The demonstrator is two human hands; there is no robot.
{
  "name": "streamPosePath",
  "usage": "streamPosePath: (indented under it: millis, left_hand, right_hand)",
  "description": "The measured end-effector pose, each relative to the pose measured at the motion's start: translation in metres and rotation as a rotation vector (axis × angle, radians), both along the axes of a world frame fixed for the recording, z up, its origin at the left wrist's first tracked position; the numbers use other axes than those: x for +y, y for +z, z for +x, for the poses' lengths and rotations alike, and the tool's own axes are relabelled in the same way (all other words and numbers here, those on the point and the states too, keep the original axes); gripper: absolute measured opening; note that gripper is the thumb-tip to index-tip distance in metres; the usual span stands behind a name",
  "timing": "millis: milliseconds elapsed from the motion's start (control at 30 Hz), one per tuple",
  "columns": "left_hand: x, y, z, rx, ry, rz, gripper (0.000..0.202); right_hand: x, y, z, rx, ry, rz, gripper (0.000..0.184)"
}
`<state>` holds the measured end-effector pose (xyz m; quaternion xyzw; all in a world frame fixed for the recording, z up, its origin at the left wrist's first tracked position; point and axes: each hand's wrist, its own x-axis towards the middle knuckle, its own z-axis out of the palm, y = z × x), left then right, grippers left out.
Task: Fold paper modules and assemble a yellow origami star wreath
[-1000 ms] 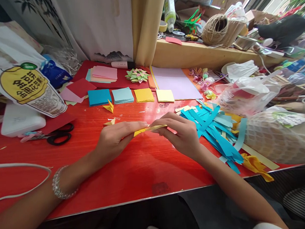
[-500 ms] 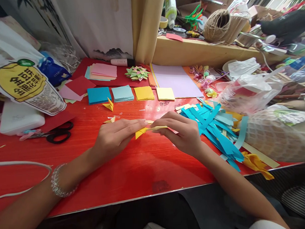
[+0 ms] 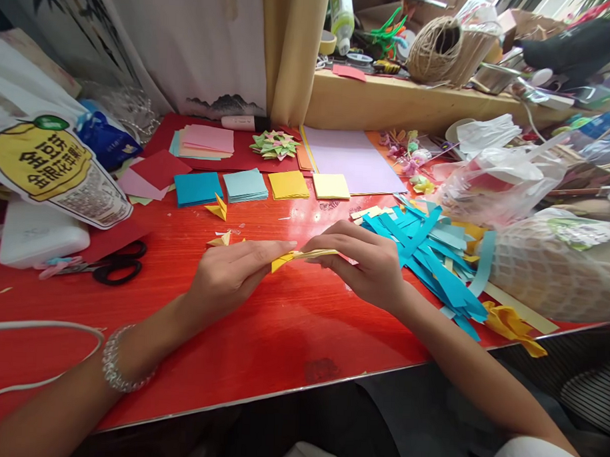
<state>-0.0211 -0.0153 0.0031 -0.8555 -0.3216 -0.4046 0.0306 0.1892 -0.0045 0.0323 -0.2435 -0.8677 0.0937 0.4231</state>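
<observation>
Left grip (image 3: 231, 269) and right grip (image 3: 361, 264) hold folded yellow paper (image 3: 300, 255), flatter than before.

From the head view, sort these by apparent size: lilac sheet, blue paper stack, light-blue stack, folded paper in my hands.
Lilac sheet
Blue paper stack and light-blue stack: too alike to rank
Folded paper, partly covered

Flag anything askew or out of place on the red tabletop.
Crumpled yellow scrap, material unclear, appears to overhang the red tabletop edge. Beside it, blue paper strips lie tangled, unlike the neat paper stacks.
</observation>
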Motion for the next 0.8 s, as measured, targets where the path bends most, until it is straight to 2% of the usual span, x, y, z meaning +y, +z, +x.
streamPosePath:
  millis: [133, 367, 567, 800]
  left_hand:
    - [-0.0005, -0.0007, 0.0000, 0.028, 0.027, 0.015, 0.034]
    - [0.0003, 0.0004, 0.0002, 0.032, 0.007, 0.034, 0.033]
    - [0.0026, 0.0011, 0.0016, -0.003, -0.014, 0.118, 0.028]
    - [0.0021, 0.0022, 0.0027, 0.030, 0.002, 0.115, 0.028]
  right_hand:
    - [-0.0004, -0.0019, -0.0012, 0.036, -0.034, -0.015, 0.016]
    - [0.0003, 0.0000, 0.0007, -0.006, 0.003, 0.002, 0.015]
    - [0.0009, 0.0023, 0.0016, 0.010, 0.028, -0.053, 0.011]
    - [0.0014, 0.0037, 0.0017, 0.002, 0.025, -0.103, 0.011]
